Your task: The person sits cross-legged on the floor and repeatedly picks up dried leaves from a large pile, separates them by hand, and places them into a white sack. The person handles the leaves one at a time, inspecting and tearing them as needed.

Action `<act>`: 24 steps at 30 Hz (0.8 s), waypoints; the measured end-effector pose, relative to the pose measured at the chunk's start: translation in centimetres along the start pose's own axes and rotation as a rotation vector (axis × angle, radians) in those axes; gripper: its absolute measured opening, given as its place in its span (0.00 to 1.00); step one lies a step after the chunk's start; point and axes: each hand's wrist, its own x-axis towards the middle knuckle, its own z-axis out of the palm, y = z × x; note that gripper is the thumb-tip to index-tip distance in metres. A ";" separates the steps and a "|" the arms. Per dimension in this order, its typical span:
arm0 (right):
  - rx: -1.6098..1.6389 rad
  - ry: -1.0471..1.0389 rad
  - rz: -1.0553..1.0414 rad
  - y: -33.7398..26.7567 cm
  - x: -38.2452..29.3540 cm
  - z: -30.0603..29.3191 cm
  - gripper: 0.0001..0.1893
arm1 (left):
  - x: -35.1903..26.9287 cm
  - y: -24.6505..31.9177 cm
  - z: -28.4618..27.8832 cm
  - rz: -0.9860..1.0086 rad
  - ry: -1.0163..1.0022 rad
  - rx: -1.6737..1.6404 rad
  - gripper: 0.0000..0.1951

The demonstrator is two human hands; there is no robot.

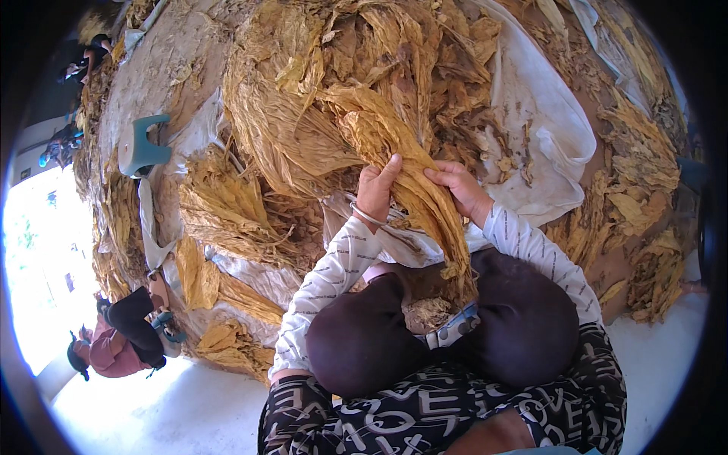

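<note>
Between my two hands hangs a long bundle of dried yellow-brown leaves (421, 185), which look like cured tobacco. My left hand (376, 190), with a pale bangle at its wrist, grips the bundle's left side, thumb up along it. On the right side my right hand (459, 186) pinches the leaves between thumb and fingers. The bundle's wider end points away from me, over a large leaf pile (284, 114). Its narrow end hangs down between my knees. The undersides of both hands' fingers are partly hidden by the leaves.
A white plastic sheet (540, 125) lies right of the pile. More leaf heaps (227, 210) lie to the left, others (642, 170) far right. A blue-grey plastic stool (145, 145) stands at left. Another person (116, 347) sits at lower left; others are at the upper left.
</note>
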 end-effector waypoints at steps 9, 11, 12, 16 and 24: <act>0.177 -0.113 -0.049 0.2 0.2 -1.1 0.17 | 0.0 1.3 0.6 -0.035 -0.039 0.007 0.21; 0.210 -0.155 -0.092 0.0 0.2 -1.0 0.17 | 0.0 0.9 1.1 0.056 -0.011 0.153 0.17; 0.228 -0.191 -0.109 -0.1 0.1 -1.3 0.17 | -0.3 1.1 1.9 0.062 -0.004 0.200 0.15; 0.298 -0.249 -0.117 0.0 0.0 -1.6 0.17 | -0.3 1.2 2.3 0.156 -0.077 0.327 0.14; 0.294 -0.147 -0.050 0.5 -0.1 -1.1 0.18 | -0.5 2.4 3.8 0.203 -0.143 0.290 0.23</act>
